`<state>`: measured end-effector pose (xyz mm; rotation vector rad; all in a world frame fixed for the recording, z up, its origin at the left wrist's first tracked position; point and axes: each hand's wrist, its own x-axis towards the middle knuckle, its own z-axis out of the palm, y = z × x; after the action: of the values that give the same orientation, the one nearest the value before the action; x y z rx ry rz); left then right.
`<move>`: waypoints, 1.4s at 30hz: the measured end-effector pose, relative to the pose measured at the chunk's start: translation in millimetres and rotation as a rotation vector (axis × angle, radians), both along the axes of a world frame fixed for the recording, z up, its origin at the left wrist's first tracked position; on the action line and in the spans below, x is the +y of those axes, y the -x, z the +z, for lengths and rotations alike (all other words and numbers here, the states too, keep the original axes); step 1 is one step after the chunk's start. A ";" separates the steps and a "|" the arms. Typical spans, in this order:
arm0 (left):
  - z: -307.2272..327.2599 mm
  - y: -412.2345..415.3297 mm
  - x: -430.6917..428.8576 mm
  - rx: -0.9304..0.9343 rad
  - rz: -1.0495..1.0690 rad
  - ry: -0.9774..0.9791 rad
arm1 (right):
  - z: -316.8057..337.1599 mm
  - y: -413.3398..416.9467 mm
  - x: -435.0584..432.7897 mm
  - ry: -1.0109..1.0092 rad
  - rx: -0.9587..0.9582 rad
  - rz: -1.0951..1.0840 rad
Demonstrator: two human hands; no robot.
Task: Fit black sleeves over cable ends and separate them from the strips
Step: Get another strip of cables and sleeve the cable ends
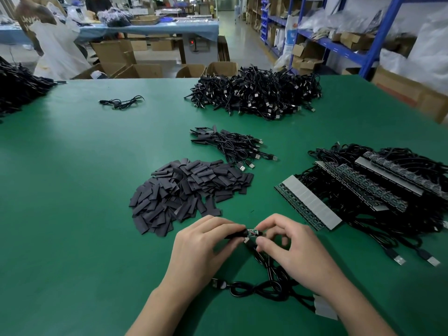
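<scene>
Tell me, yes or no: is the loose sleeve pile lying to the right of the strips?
No, the sleeve pile lies to the left of the strips on the green table.

The left fingers (pixel 218 226) cover most of the sleeve (pixel 234 235) they pinch, and the board (pixel 253 232) between them and the right fingers (pixel 274 223) is too small to read; the cable (pixel 257 291) runs out of sight under the right palm (pixel 303 258). Behind the right fingers, a strip (pixel 323 307) is half hidden by the forearm (pixel 358 309). Far right of the fingers the strip stack (pixel 388 185) is cut by the edge, far left a cable heap (pixel 19 90) likewise, and the shelves (pixel 339 44) beyond are blurred.
</scene>
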<state>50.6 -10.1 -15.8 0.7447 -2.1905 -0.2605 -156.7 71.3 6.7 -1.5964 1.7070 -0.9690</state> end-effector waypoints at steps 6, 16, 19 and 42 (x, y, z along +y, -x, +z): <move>0.1 0.1 -1.7 0.017 -0.015 0.030 | -4.0 -0.6 -0.8 -0.003 -0.021 -0.012; 0.2 0.9 0.8 -0.014 -0.083 0.078 | -6.2 1.1 -0.9 -0.058 -0.089 -0.003; -0.1 1.0 0.9 -0.019 -0.094 0.085 | -5.9 1.3 -1.0 -0.063 -0.094 -0.007; -2.8 0.0 -0.5 -0.039 -0.142 0.007 | 0.9 -7.0 0.6 -0.003 -0.014 0.016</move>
<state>50.5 -10.6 -18.6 0.5955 -2.2832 -0.3129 -149.7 71.9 7.7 -1.5952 1.6830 -0.9670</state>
